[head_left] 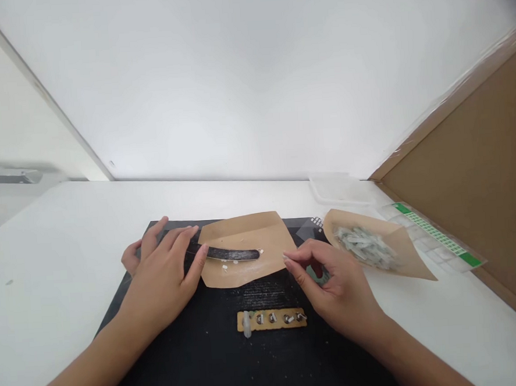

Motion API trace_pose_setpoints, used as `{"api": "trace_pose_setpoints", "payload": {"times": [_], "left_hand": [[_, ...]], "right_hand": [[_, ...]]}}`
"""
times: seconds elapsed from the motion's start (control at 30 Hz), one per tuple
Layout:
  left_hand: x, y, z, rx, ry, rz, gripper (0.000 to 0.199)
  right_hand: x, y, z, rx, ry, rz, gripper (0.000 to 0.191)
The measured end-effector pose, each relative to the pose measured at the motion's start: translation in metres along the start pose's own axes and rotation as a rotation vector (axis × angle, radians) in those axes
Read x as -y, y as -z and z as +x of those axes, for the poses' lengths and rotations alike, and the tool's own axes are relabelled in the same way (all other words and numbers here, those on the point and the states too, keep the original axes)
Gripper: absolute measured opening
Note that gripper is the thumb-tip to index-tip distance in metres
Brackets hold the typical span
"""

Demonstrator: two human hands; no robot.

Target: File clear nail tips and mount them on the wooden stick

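My left hand (pixel 169 271) rests at the left of the black mat, thumb and index finger about one end of a dark curved strip (pixel 233 254) with a scratched surface. Its other fingers stretch out over the mat. The strip's free end lies over a brown paper sheet (pixel 260 225), where a few small white bits (pixel 225 268) are scattered. At the sheet's right edge my right hand (pixel 333 276) pinches a tiny whitish piece (pixel 285 256). Something pale green (pixel 318 275) shows under that hand, partly hidden. Nearer me lies a small tan board (pixel 277 326) with several metal-and-white parts and a translucent tube (pixel 247 324).
A second brown paper (pixel 408 259) at right holds a heap of translucent pale strips (pixel 366 246). Beyond it lies a clear compartment case (pixel 439 234) with a green-and-white label. A clear tray (pixel 340 189) stands by the white back wall. The black mat (pixel 198 359) carries loose specks.
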State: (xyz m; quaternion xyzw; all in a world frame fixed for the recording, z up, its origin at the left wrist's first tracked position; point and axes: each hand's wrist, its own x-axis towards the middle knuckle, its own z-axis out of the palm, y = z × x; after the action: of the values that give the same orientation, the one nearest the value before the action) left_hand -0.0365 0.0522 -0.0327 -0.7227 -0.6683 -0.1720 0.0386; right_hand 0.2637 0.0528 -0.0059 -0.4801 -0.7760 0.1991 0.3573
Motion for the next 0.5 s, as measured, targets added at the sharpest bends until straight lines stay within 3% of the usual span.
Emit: {"api": "trace_pose_setpoints", "payload": {"times": [0.27, 0.5], "left_hand": [[0.0060, -0.0058, 0.0021, -0.007, -0.004, -0.055, 0.036], [0.0078, -0.0017, 0.0011, -0.047, -0.094, -0.052, 0.039]], "right_hand": [[-0.0006, -0.0008, 0.0006, 0.005, 0.012, 0.006, 0.008], [-0.0026, -0.0022, 0.0003, 0.013, 0.012, -0.003, 0.011]]}}
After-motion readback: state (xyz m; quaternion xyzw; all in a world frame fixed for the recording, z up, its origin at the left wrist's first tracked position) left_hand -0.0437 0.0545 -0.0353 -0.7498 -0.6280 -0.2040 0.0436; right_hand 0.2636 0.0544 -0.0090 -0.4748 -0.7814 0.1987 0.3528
